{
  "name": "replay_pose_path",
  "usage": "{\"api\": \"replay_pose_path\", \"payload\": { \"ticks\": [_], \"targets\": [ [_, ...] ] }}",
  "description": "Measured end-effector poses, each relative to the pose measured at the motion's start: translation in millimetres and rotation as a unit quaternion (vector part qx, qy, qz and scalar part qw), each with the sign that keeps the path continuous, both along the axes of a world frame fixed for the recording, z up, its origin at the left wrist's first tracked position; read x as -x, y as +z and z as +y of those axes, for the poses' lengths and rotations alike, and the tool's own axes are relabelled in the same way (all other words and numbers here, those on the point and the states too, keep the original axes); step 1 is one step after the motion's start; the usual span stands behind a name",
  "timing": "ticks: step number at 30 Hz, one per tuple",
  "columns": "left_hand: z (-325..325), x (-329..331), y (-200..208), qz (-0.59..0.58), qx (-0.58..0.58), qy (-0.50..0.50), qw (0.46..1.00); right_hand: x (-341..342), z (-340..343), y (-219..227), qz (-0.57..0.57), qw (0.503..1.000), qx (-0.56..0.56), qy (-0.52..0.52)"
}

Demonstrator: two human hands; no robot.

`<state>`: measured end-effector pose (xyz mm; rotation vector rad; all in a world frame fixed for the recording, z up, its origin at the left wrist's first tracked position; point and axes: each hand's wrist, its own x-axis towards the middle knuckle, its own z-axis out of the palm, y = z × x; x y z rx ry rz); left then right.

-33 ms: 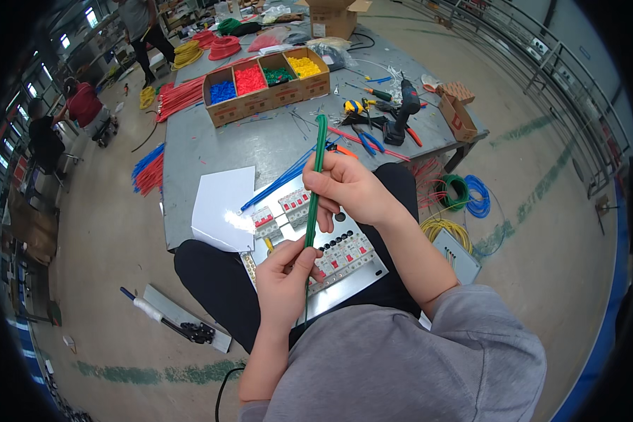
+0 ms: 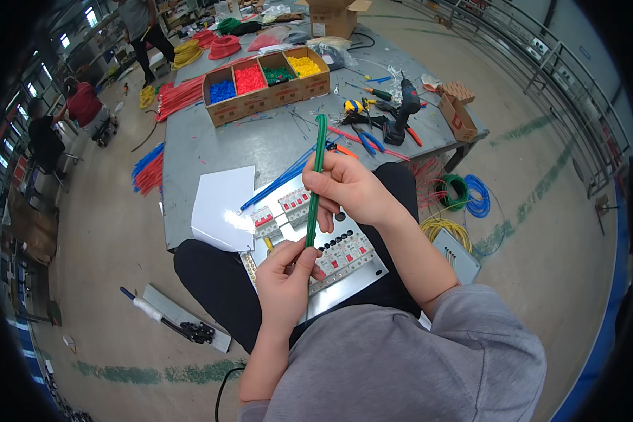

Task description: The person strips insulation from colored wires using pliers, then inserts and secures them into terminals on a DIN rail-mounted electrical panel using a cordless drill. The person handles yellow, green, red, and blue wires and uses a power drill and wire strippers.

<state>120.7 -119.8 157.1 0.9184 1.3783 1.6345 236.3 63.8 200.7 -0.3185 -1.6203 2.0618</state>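
Two bare hands, mine: left hand [image 2: 283, 285] pinching the lower part of one slim bundle of glossy green wires [image 2: 315, 200], right hand [image 2: 352, 186] gripping it higher up, the bundle above one flat silver metal plate [image 2: 330, 299] on my lap. Also one open brown cardboard tray [image 2: 274, 98] with four compartments, one white sheet of paper [image 2: 224, 200], one black power drill [image 2: 403, 116]. Bundle's condition: nearly straight, leaning slightly right, hooked at the top, strands too tightly packed to count.
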Motion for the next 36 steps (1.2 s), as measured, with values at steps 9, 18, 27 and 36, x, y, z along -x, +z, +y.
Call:
{"api": "replay_pose_path", "payload": {
  "ticks": [9,18,27,36],
  "targets": [
    [-0.7,4.0,11.9,0.148,0.072,0.048,0.985,-4.0,-1.9,-0.9,-0.015,0.999,-0.023,-0.031],
    [-5.9,21.8,19.9,-0.099,0.117,-0.122,0.981,-7.5,4.8,-7.4,0.021,0.999,-0.003,0.024],
    [-2.1,8.2,6.7,-0.069,-0.002,-0.1,0.993,-9.8,2.2,-9.7,0.07,0.996,0.002,0.048],
    [-7.0,-5.6,-0.3,-0.001,0.025,-0.063,0.998,-7.2,-9.6,-5.1,0.063,0.996,-0.069,0.007]
  ]
}}
